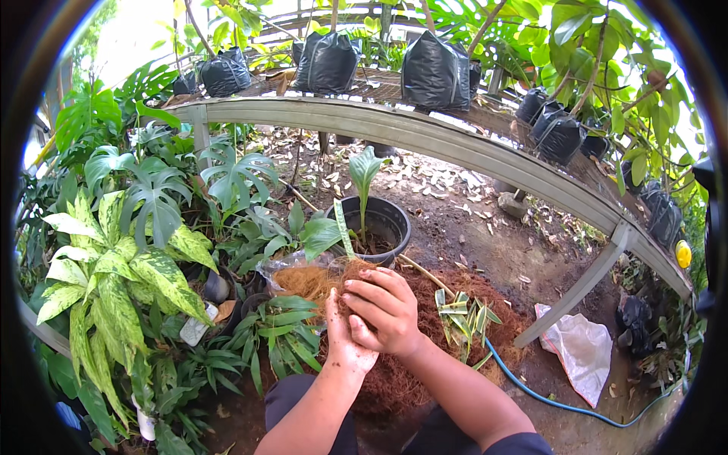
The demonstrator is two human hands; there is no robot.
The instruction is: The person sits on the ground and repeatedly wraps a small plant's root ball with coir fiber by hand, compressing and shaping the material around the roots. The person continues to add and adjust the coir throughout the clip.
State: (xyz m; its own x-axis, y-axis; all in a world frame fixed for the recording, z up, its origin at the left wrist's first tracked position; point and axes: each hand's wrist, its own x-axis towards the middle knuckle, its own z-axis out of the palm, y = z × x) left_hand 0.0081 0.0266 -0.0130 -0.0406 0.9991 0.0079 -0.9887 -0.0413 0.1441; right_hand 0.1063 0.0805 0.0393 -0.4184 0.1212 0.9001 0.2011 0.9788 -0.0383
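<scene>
Both my hands are cupped together around a clump of brown coir fibre (pixel 358 267). My left hand (pixel 344 335) supports it from the left and below, while my right hand (pixel 384 310) wraps over it from the right. A narrow variegated leaf cutting (pixel 343 227) stands up out of the clump. Below and behind my hands lies a heap of reddish-brown coco coir (pixel 392 387). Several cut striped leaf pieces (pixel 463 318) rest on the heap to the right. Loose golden fibre (pixel 304 284) sits in clear plastic to the left.
Beyond my hands stands a black pot (pixel 392 219) with a broad-leaved plant (pixel 364 170). A metal-framed bench (pixel 398 116) carries black-bagged plants (pixel 327 62). Dense potted foliage (pixel 114 267) crowds the left. A blue hose (pixel 546 401) and a white sack (pixel 577 350) lie at right.
</scene>
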